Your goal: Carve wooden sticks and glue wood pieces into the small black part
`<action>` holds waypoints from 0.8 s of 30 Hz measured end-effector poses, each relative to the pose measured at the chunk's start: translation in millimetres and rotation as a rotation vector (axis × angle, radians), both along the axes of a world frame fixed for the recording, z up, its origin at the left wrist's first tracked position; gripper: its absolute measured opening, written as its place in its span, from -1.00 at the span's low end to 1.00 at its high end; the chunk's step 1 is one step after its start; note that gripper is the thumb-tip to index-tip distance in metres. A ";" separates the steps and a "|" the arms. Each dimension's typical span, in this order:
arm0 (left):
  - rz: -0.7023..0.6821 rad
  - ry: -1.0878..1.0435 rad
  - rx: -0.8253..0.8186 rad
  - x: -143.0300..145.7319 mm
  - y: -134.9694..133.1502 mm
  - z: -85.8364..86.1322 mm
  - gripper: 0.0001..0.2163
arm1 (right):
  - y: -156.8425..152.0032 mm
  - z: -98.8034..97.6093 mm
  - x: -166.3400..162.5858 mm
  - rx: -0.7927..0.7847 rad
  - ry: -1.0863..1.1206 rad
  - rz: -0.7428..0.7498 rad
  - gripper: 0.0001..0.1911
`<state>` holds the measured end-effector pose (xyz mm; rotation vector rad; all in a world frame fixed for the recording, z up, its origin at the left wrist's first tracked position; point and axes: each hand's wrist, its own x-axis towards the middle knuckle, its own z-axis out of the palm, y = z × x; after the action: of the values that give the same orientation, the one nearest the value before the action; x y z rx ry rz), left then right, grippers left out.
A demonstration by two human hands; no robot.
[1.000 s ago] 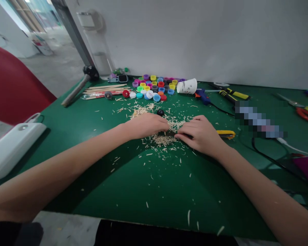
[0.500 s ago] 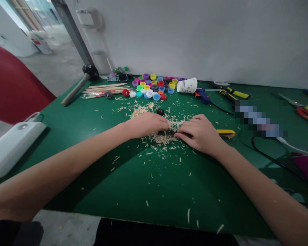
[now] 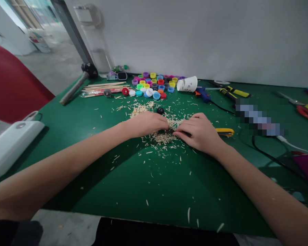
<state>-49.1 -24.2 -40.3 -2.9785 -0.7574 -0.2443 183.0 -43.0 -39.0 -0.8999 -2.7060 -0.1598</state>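
Head view: left hand (image 3: 146,123) and right hand (image 3: 199,131) curl knuckles-up, fingertips meeting atop the shavings pile (image 3: 164,138), anything pinched between them hidden, while beyond the pile a paper cup (image 3: 187,84) lies tipped, contents unseen.

Coloured caps (image 3: 154,85) cluster at the bench's (image 3: 143,177) far edge, a tipped cup (image 3: 187,84) and glue gun (image 3: 202,94) just right of them; sticks (image 3: 105,86) lie left.
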 end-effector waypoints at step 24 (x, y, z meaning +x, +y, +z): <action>0.027 0.013 -0.012 0.2 -1.0 0.9 -0.75 | -0.4 -2.7 0.7 0.011 -0.009 0.001 -0.71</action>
<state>-48.9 -25.2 -39.4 -2.9758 -0.8001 -0.2195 183.7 -43.4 -41.7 -0.8964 -2.7113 -0.1788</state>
